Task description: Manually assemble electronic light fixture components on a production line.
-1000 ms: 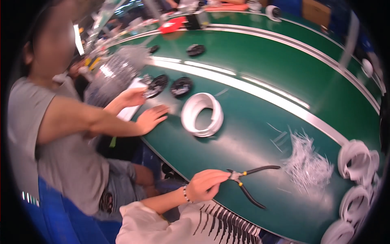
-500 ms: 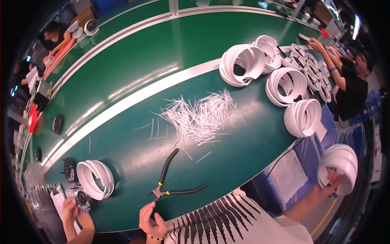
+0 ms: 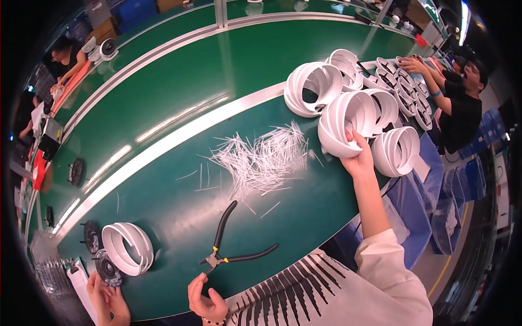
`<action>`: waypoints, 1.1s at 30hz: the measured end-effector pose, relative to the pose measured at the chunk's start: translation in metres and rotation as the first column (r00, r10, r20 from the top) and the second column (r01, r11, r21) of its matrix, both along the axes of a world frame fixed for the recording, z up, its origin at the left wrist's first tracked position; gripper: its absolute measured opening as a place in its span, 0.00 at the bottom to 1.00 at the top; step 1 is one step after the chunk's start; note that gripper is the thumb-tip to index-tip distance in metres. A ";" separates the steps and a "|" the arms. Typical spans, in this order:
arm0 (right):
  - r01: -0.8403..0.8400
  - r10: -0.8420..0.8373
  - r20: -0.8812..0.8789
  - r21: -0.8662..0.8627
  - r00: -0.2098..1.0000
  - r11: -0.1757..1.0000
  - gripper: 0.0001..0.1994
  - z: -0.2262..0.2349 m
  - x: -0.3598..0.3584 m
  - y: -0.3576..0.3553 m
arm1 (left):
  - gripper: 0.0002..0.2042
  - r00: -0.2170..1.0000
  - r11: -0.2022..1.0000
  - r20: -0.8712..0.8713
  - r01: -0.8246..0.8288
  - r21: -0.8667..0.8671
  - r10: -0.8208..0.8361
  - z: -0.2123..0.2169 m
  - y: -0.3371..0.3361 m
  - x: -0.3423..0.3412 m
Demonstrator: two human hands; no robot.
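Note:
A white rounded plastic housing with stepped rings (image 3: pixel 343 126) is held in my right hand (image 3: pixel 359 158), whose fingers hook inside its opening. It overlaps several similar white housings (image 3: pixel 399 152) at the table's right side. My left hand (image 3: pixel 208 300), with a beaded bracelet, rests at the near edge, loosely curled with thumb and fingers apart and nothing visible between them. Just beyond its fingertips lie cutting pliers with black handles (image 3: pixel 222 231), spread apart. Past the pliers a heap of thin white strips (image 3: pixel 263 160) covers the middle of the green table (image 3: pixel 179 217).
Another person's hands (image 3: pixel 106 298) are beside round black parts (image 3: pixel 107 266) and a white ring housing (image 3: pixel 128 249) at left. Blue bins (image 3: pixel 416 201) stand by the right edge. A person in black (image 3: pixel 462 108) works at far right near white rings (image 3: pixel 405 100). A metal rail (image 3: pixel 163 140) crosses the table.
My right hand has carried the white housing from beside the table at lower right up and left to the other housings. My left hand has barely moved.

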State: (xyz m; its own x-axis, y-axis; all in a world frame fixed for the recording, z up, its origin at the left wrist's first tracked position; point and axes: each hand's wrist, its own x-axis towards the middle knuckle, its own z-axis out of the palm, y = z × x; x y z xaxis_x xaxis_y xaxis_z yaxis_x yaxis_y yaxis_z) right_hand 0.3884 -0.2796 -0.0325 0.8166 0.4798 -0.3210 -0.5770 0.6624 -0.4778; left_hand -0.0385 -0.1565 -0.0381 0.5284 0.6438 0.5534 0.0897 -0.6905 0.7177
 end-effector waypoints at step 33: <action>0.855 0.781 0.617 -0.454 0.097 0.252 0.23 0.049 -0.061 0.019 | 0.18 0.999 0.999 -0.036 -0.037 -0.013 0.037 0.003 -0.004 -0.002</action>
State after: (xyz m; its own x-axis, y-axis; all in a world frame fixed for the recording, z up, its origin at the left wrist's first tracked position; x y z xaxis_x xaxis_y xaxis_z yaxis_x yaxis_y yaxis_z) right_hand 0.3275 -0.2604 0.0163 0.6531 0.5753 0.4924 0.7537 -0.5571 -0.3487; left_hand -0.0404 -0.1606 -0.0349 0.5236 0.6705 0.5256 0.1407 -0.6765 0.7229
